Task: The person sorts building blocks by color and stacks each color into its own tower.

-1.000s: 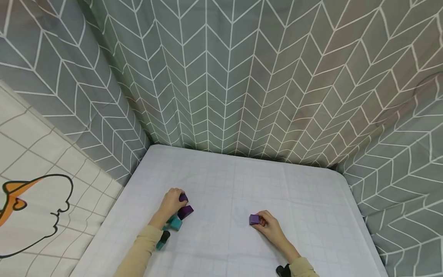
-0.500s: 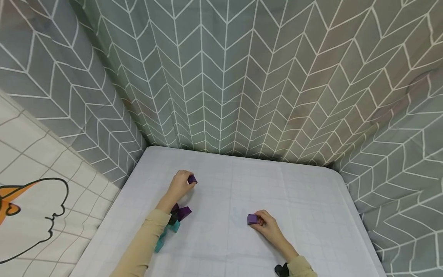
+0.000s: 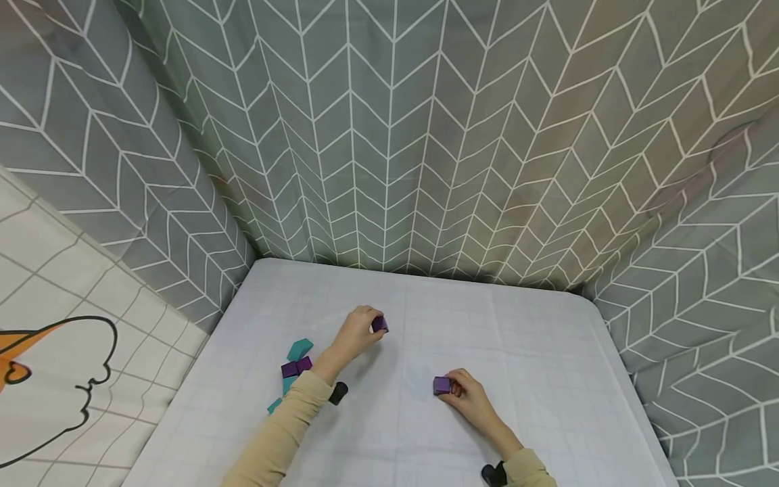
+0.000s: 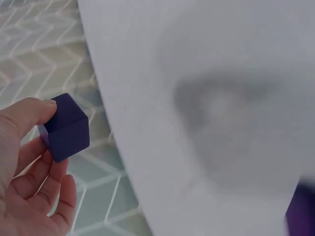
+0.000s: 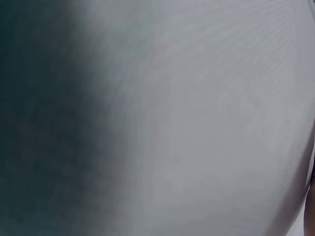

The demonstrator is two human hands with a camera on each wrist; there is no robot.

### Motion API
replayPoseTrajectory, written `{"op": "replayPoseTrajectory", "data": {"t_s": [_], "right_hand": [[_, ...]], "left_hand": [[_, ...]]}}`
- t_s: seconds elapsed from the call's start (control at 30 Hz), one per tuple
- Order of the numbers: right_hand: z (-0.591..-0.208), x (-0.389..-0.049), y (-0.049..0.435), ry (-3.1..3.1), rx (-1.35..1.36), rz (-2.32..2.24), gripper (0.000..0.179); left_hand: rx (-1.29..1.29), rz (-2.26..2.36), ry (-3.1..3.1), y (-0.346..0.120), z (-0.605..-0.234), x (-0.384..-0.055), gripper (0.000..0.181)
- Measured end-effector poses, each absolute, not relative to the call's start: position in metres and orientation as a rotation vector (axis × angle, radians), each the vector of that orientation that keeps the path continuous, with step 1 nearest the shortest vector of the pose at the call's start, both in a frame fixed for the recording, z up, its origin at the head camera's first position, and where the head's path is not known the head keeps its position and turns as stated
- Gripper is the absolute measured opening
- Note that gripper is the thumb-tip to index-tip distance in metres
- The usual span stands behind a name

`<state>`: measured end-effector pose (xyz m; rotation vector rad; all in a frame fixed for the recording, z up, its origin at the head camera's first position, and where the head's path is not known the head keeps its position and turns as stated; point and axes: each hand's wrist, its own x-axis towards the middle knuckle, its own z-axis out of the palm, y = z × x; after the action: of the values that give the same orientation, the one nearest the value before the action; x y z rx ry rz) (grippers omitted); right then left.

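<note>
In the head view my left hand is above the table's far middle. Thumb and fingers pinch a dark purple block, whose flat faces show closely in the left wrist view, where the same block has the curtain behind it. Nearer and to the right, my right hand grips a second purple block by its right side. Left of my left forearm lies a cluster: a teal block, purple blocks touching each other, and more teal pieces partly behind the sleeve.
A white cloth covers the table. Patterned grey curtains hang along its far and right sides. Black wrist cameras sit on both wrists. A blurred purple shape fills a corner of the left wrist view; the right wrist view is mostly blurred cloth.
My left hand has carried its purple block away from the cluster, first toward the far side and then to the right. The right hand stays in place with its block.
</note>
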<state>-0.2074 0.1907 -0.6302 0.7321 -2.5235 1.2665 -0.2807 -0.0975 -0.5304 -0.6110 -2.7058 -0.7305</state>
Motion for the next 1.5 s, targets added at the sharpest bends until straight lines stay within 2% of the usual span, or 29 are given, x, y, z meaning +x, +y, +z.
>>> {"op": "replayPoseTrajectory", "data": {"t_s": [0.4, 0.77, 1.23, 1.5], "right_hand": [[-0.629, -0.209, 0.191, -2.517, 0.743, 1.294, 0.032], [-0.63, -0.211, 0.19, -2.478, 0.779, 1.308, 0.032], [-0.631, -0.208, 0.192, -2.495, 0.76, 1.29, 0.032], [-0.632, -0.208, 0.192, -2.461, 0.797, 1.313, 0.032]], "left_hand": [[-0.853, -0.744, -2.855, -0.041, -0.574, -0.248, 0.032], [-1.01, -0.758, -2.853, -0.023, -0.591, -0.235, 0.03], [-0.946, -1.123, -2.769, -0.019, -0.627, -0.227, 0.031], [-0.941, -1.146, -2.735, -0.016, -0.625, -0.223, 0.03]]}}
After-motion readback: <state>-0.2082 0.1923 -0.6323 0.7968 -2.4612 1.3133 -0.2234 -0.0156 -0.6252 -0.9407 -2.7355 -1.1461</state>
